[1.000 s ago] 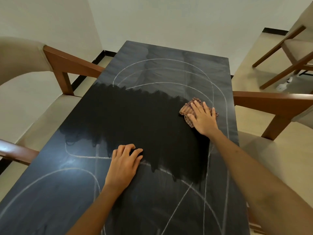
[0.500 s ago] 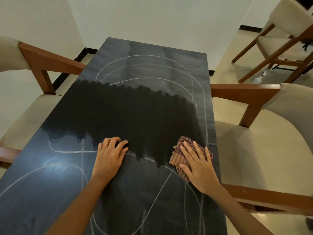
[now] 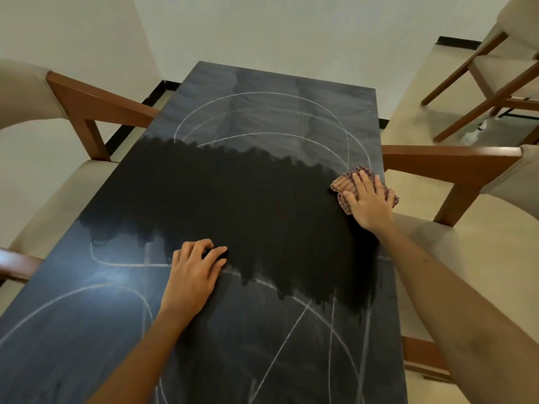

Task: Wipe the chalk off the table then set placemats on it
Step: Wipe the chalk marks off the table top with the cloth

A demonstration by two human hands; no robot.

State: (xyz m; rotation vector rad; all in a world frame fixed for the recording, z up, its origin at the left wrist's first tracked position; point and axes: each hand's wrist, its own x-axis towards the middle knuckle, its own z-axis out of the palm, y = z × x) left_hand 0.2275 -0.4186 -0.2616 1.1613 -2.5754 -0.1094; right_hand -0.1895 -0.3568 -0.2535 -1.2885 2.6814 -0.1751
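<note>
Near end: chalk lines [image 3: 280, 348] cross the table [image 3: 73, 339] closest to the person, curves and straight strokes, none of it wiped yet.
Left hand: left hand [image 3: 194, 272] lies palm down on the tabletop at the near edge of the clean patch, fingers loosely curled, holding nothing that I can make out; it looks to be bracing.
Middle band: wiped band [image 3: 233, 205] runs dark and wet-looking across nearly the full width, with ragged edges front and back.
Right hand: right hand [image 3: 369, 201] is spread flat, fingers extended, pressing the checked cloth [image 3: 347, 183] onto the surface at the right edge, with part of the cloth hanging over it; it pins the cloth and does not clench it.
Far end: more chalk arcs [image 3: 262, 118] and a grey chalky haze remain beyond the band.
Progress: roughly a third of the surface is clean by my judgement; both ends are left.
Placemats: none in view, so that step has not begun.
</note>
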